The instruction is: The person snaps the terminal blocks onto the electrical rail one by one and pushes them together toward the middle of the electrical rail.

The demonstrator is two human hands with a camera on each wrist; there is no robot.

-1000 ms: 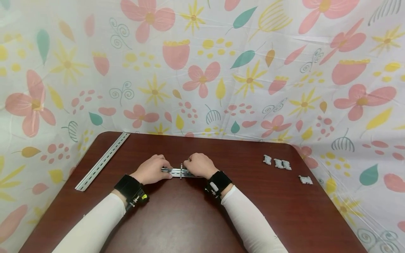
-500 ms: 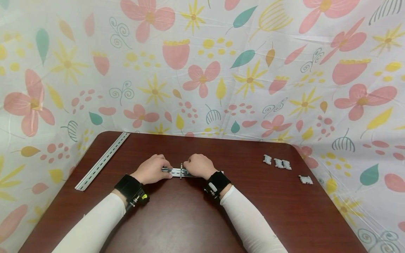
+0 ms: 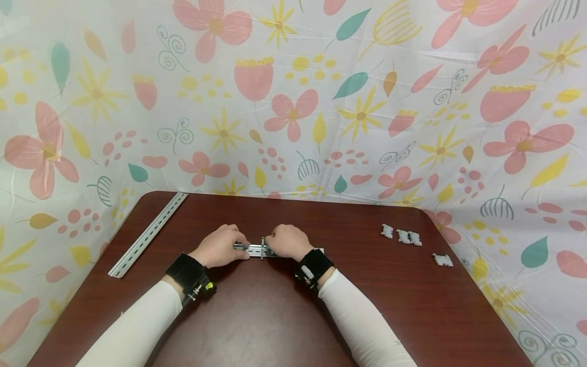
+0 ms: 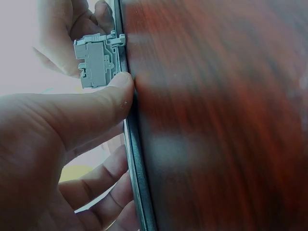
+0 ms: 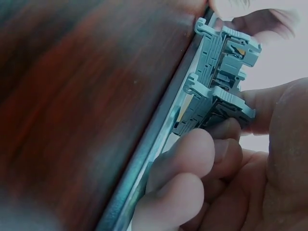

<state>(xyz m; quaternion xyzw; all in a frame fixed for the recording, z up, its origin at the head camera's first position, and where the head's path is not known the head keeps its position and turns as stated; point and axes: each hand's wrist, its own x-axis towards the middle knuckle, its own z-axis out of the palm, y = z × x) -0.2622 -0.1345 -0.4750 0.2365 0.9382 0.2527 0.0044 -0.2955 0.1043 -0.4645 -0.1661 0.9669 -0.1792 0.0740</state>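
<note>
Grey lower block (image 5: 206,103), right-wrist frame centre-right, sits crosswise to long rail (image 3: 255,250); right hand (image 3: 290,241) pinches block, left hand (image 3: 222,246) grips rail.

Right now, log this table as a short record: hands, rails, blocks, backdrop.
Left hand: grips the metal rail between thumb and fingers
Right hand: pinches a gray block at the rail
Held block's fit: cannot tell whether it is clipped on
Second block: stands on the rail, between the held block and the left hand
Loose blocks: four, toward the table's right side
Table: reddish brown
Other rail: lies slantwise at the table's left
Backdrop: flowered cloth
</note>
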